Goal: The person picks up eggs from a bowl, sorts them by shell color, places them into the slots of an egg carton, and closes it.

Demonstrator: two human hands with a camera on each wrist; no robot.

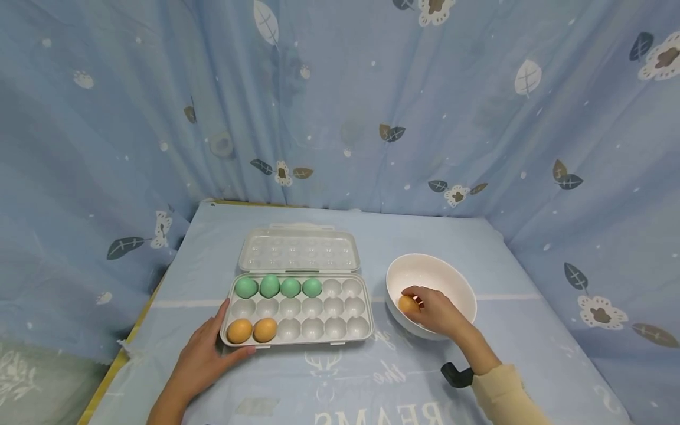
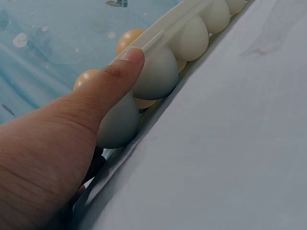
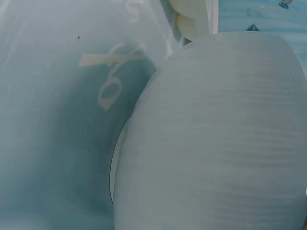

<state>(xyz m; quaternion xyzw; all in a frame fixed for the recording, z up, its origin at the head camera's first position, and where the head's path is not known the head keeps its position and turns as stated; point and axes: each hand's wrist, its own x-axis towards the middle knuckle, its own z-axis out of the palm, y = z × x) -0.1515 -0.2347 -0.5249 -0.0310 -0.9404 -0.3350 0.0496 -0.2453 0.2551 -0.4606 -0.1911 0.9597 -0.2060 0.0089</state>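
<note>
An egg carton (image 1: 289,309) with its clear lid (image 1: 300,250) folded back lies on the table. Several green eggs (image 1: 290,287) sit in its back row, and two orange eggs (image 1: 265,329) in the front row's left cups. My left hand (image 1: 199,357) holds the carton's front left corner, fingers along the left side and thumb (image 2: 115,72) on the front rim. Inside the white bowl (image 1: 462,289), my right hand (image 1: 438,313) pinches another orange egg (image 1: 408,304) between thumb and fingers. The bowl's outer wall (image 3: 216,129) hides this hand in the right wrist view.
A light blue printed cloth (image 1: 350,386) covers the table. Blue patterned curtains (image 1: 340,106) hang behind and at both sides. Beside my right forearm, a black curved piece (image 1: 455,375) shows over the cloth. The bowl stands just right of the carton.
</note>
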